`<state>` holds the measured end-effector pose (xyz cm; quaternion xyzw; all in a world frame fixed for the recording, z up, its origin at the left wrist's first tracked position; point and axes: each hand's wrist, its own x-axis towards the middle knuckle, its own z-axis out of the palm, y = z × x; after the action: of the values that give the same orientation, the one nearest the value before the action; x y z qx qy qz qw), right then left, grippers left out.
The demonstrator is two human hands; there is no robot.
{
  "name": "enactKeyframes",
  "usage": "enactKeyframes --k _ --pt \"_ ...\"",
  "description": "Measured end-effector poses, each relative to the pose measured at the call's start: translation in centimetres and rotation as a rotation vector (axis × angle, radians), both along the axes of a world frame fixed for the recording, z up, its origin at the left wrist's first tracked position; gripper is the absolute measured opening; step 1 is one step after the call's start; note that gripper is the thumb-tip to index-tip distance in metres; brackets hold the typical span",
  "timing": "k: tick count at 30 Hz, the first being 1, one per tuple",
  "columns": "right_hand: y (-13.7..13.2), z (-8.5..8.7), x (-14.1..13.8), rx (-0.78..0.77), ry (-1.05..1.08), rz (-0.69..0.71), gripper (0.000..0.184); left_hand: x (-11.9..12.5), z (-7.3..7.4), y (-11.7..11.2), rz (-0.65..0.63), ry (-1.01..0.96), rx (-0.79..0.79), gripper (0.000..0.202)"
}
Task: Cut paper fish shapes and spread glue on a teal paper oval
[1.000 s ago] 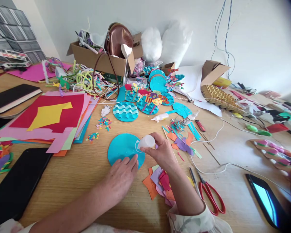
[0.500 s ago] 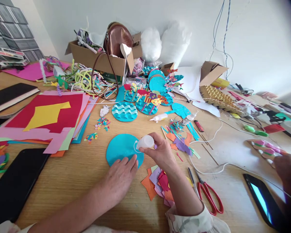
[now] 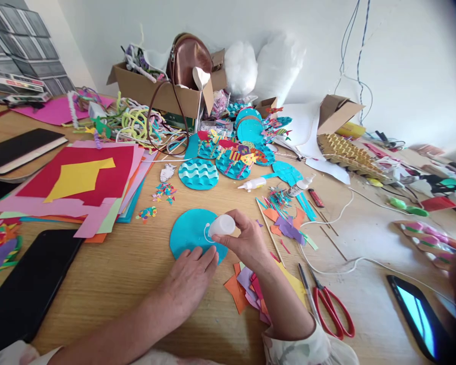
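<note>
A plain turquoise paper disc (image 3: pixel 188 230) lies on the wooden table in front of me. My right hand (image 3: pixel 247 241) is closed round a small white glue bottle (image 3: pixel 221 225), tipped sideways with its nozzle over the disc, where a thin white glue line shows. My left hand (image 3: pixel 188 279) lies flat with its fingers stretched out, fingertips pressing on the disc's near edge.
Red-handled scissors (image 3: pixel 329 304) and coloured paper scraps (image 3: pixel 251 286) lie by my right arm. A stack of coloured sheets (image 3: pixel 79 182) sits at left, decorated turquoise discs (image 3: pixel 228 157) and a cardboard box (image 3: pixel 157 91) behind, a phone (image 3: pixel 418 309) at right, a black tablet (image 3: pixel 26 289) at near left.
The glue bottle has shifted a little to the left over the disc, lengthening the glue line. Another person's hand at the right edge has drawn back.
</note>
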<state>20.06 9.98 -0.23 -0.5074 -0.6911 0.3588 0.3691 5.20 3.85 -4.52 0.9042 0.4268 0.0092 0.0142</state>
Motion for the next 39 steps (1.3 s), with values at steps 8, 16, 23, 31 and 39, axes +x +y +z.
enactKeyframes --k 8,16,23,31,39 --pt "0.0 -0.3 0.4 0.018 -0.037 -0.006 0.021 -0.1 -0.1 0.0 0.007 -0.013 -0.017 0.039" --pt "-0.1 0.2 0.3 0.051 -0.089 0.01 0.02 0.0 -0.5 0.0 0.013 -0.022 -0.032 0.041" --pt "0.0 0.2 0.5 0.048 -0.075 0.001 0.022 0.1 0.0 0.2 0.01 -0.001 -0.062 0.044" --pt "0.1 0.0 1.7 -0.015 0.075 -0.036 0.024 0.4 0.3 0.2 -0.008 0.004 -0.056 0.043" --pt "0.1 -0.3 2.3 -0.023 0.09 -0.043 0.024 0.9 0.5 0.0 0.007 0.034 -0.057 0.047"
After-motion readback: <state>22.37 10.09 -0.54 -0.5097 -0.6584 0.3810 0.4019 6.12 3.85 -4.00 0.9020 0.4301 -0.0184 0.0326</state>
